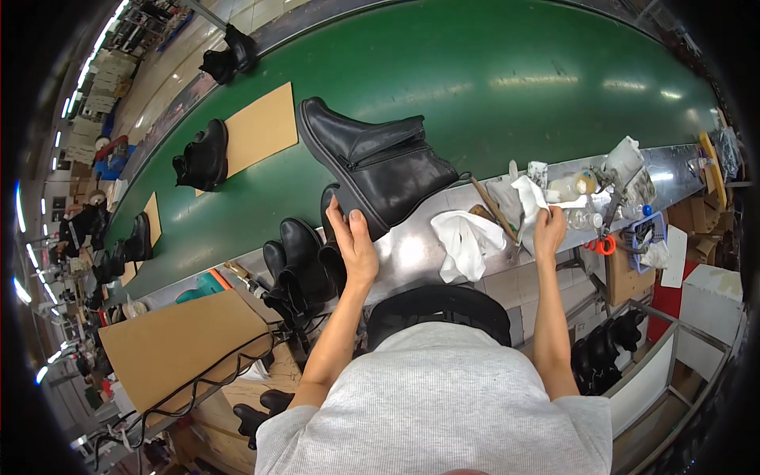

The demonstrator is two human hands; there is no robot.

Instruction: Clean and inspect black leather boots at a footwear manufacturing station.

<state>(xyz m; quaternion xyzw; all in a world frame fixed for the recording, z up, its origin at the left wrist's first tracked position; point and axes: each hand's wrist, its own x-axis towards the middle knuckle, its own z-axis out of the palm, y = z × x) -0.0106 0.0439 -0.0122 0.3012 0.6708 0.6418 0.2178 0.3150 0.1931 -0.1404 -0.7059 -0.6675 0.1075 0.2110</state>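
A black ankle boot with a side zip lies tilted on its side, toe toward the upper left. My left hand is at its heel, the fingers closed against the sole; part of the grip is hidden. On the right, my right hand pinches a small white cloth over the metal ledge, among bottles and rags. Between my hands a larger white cloth hangs over the ledge's edge. A wooden-handled tool rests beside it.
A green conveyor belt stretches behind the metal ledge. More black boots stand left of my left hand, others on the belt by a cardboard sheet. Orange-handled scissors and a blue basket are at right.
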